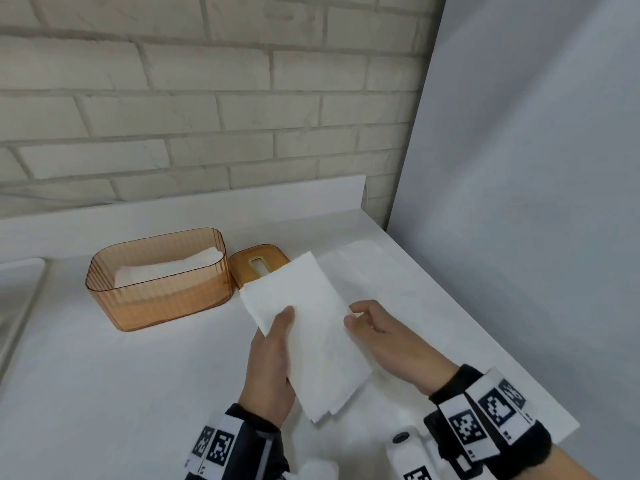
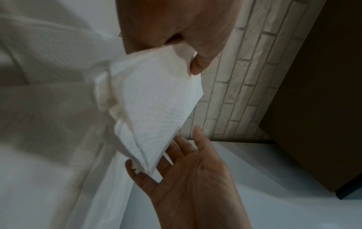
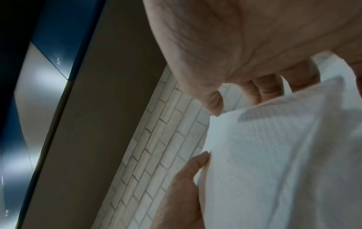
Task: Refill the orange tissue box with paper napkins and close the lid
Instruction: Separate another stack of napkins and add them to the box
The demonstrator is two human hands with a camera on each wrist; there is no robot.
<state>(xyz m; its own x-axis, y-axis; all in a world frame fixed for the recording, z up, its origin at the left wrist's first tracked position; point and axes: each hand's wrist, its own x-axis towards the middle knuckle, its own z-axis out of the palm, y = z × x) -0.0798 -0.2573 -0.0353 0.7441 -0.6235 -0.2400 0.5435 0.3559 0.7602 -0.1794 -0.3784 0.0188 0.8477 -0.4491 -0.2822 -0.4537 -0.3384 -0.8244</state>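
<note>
The left hand (image 1: pixel 270 362) holds a folded stack of paper napkins (image 1: pixel 308 327) above the white desk (image 1: pixel 104 393), thumb curled over the stack's left edge. The right hand (image 1: pixel 384 337) pinches its right edge (fingers curled). The orange tissue box (image 1: pixel 156 282) stands open just left, napkins inside, its lid (image 1: pixel 258 263) lying beside it.

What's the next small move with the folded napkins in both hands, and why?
Probably carry the folded napkins left and lower them into the orange tissue box. The left hand grips them, the right hand holds their edge, the box stands open with a few napkins inside, and its lid lies beside it.
</note>
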